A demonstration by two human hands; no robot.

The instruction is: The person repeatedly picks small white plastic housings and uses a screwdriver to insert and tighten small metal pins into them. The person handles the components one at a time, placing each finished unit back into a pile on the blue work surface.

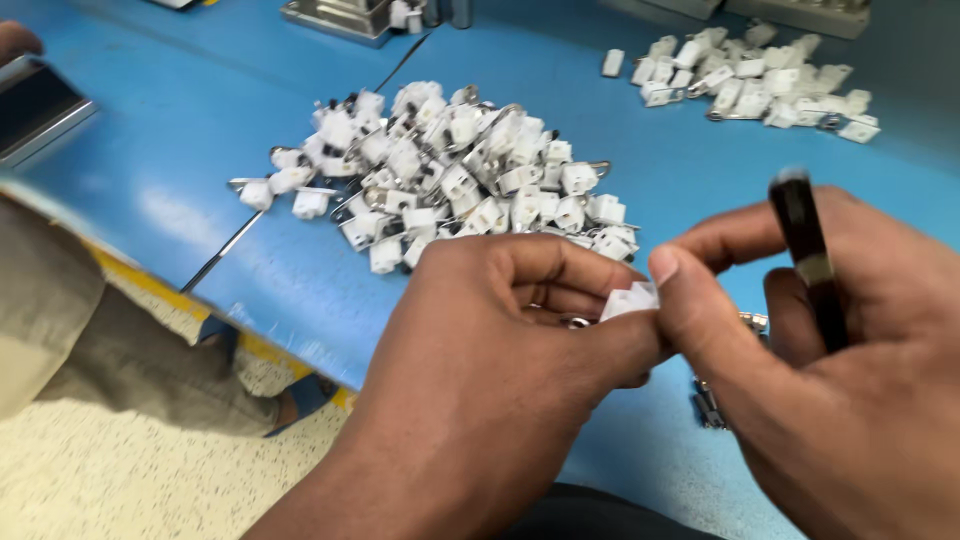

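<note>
From the head camera we saw both hands meet in the lower middle of the frame, over the near edge of the blue table point(700, 170). The left hand point(500, 340) was curled shut around a small white plastic clip point(630, 300), with a bit of metal ring point(577, 321) showing just under its fingers. The right hand point(830, 370) pinched the same clip from the right with its thumb and forefinger, and it also clamped a dark pen-like tool point(808, 255) against the palm.

The clip lay between the two grips, touching both — neither hand was clearly nearer. Its long axis seemed to run roughly left to right, tilted up toward the right; we could not tell which end led. The tool stood nearly upright, tip toward the upper right of the frame.

A big pile of white clips point(450, 170) lay above centre — a smaller pile point(760, 75) at the upper right.
</note>
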